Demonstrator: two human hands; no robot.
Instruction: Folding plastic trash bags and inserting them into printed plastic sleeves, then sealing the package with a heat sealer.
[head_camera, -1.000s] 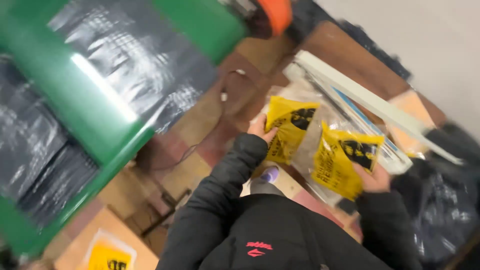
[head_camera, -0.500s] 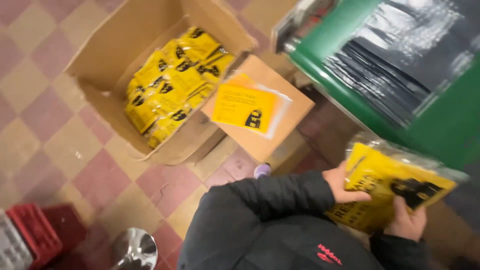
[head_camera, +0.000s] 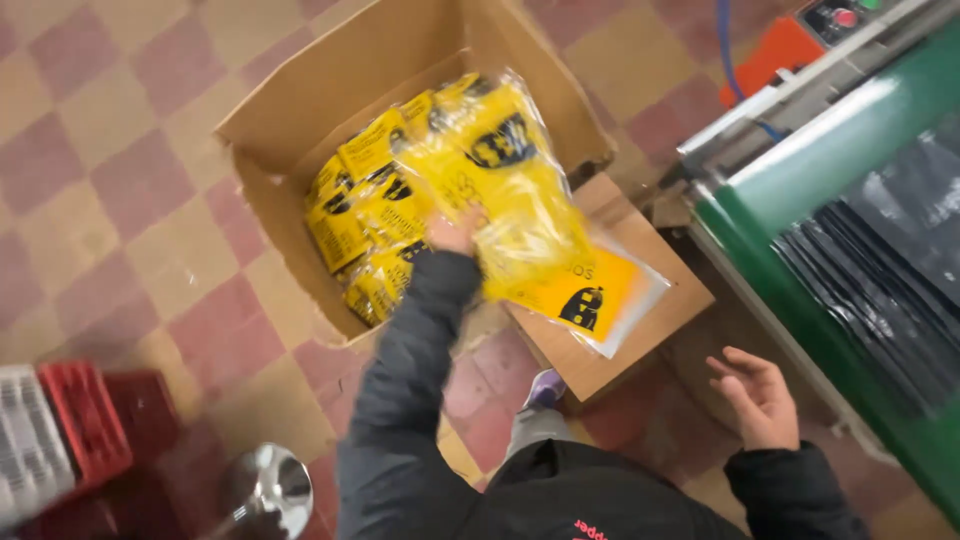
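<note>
Head view
Packet: your left hand grips a clear-wrapped yellow packet with black print, held over the open cardboard box.
Box: more yellow packets stacked inside.
Right hand: empty, fingers spread, near the green machine.
Hidden: left fingertips lie under the packet; the crates and metal stand are blurred and cut off.

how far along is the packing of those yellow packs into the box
Done: several yellow packs already lie in the open cardboard box. In hand: the left hand holds a clear-wrapped yellow bundle over the box, not yet released. The right hand is empty, open beside the green machine. Left: the box looks only partly filled.
</note>
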